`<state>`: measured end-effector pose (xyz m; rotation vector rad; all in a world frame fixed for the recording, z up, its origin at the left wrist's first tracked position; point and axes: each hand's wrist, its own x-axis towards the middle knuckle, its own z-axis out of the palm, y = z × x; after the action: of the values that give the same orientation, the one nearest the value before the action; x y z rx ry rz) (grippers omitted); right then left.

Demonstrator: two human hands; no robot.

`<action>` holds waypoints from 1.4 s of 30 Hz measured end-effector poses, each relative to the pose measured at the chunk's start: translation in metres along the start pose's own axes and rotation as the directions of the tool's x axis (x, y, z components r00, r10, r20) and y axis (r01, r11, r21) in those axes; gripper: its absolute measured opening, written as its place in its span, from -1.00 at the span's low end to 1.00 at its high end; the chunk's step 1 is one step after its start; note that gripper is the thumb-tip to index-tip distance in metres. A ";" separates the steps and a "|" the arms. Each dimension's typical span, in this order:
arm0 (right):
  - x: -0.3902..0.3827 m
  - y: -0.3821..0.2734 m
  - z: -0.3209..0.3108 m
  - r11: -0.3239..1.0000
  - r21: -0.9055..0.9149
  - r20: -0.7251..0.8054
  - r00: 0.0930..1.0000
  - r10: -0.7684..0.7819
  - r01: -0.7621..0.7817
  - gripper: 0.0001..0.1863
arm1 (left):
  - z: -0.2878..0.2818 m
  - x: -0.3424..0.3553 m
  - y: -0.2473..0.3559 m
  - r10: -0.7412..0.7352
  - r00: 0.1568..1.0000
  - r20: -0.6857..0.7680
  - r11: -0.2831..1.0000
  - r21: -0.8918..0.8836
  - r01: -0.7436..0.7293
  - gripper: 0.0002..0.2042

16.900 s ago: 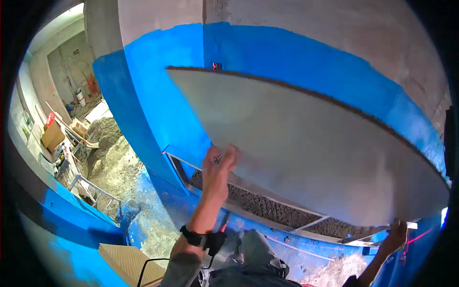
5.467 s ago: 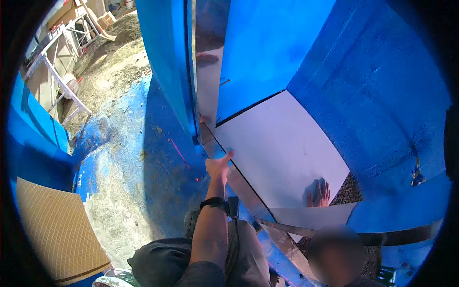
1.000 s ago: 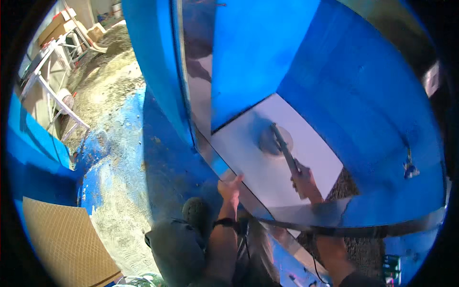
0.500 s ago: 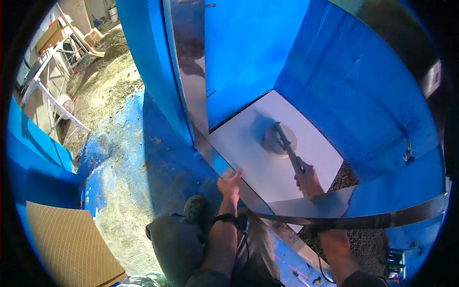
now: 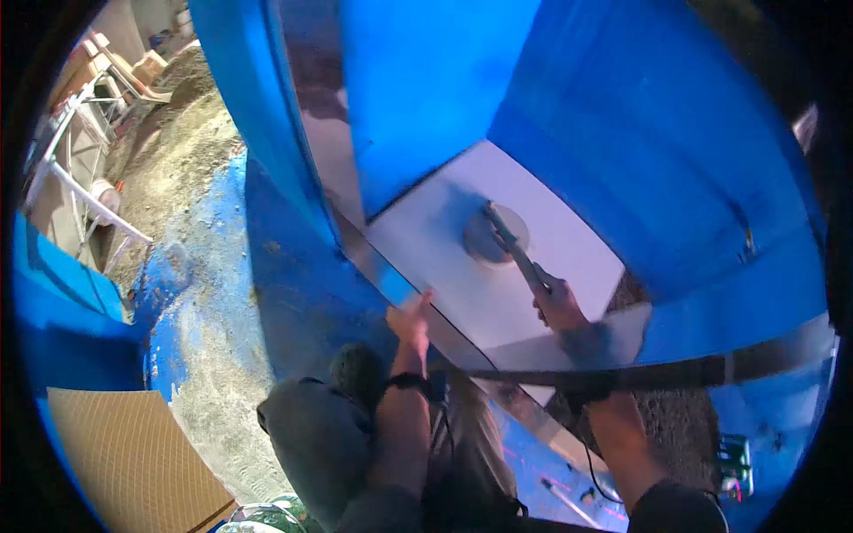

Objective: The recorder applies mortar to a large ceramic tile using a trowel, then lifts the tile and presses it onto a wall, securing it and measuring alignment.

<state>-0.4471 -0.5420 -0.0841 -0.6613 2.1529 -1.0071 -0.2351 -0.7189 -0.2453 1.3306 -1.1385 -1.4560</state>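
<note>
Right hand closed round the handle of a round-headed tool, its head on the white panel; left hand at the panel's near edge, grip impossible to tell; panel probably stiff, heavy, smooth and brittle at corners, best held by opposite edges; dark bar crosses the right forearm; blue wall hems the far side; dark granular bed beyond.

Right hand curls tight, left hand extends forward.
</note>
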 end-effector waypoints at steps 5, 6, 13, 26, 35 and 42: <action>-0.064 0.040 -0.040 0.993 -0.017 -0.030 0.993 0.116 -0.117 -0.43 | 0.014 -0.007 0.014 -0.288 0.957 0.016 0.952 -0.100 0.289 -0.47; -0.070 0.039 -0.037 0.996 0.036 0.017 0.997 0.077 -0.077 -0.38 | 0.001 0.007 0.003 -0.220 0.975 0.021 0.970 -0.102 0.221 -0.48; -0.112 0.083 -0.050 0.973 -0.178 -0.288 0.938 -0.194 0.147 -0.62 | -0.003 0.010 0.011 -0.282 0.959 -0.036 0.957 0.066 0.284 -0.52; -0.132 0.073 -0.067 0.990 0.130 -0.301 0.949 0.095 -0.058 -0.46 | 0.019 -0.011 0.020 -0.294 0.953 0.069 0.950 -0.089 0.299 -0.54; -0.124 0.117 -0.030 0.986 -0.086 -0.227 0.961 -0.157 0.141 -0.46 | 0.003 0.003 0.007 -0.205 0.977 0.052 0.977 -0.048 0.208 -0.55; -0.130 0.058 -0.049 0.987 -0.097 -0.350 0.924 -0.153 0.126 -0.49 | 0.008 0.003 0.007 -0.242 0.969 0.056 0.970 -0.011 0.243 -0.57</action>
<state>-0.4079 -0.3983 -0.0615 -0.7198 2.4958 -1.2053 -0.2432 -0.7231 -0.2395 1.4653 -1.0216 -1.6829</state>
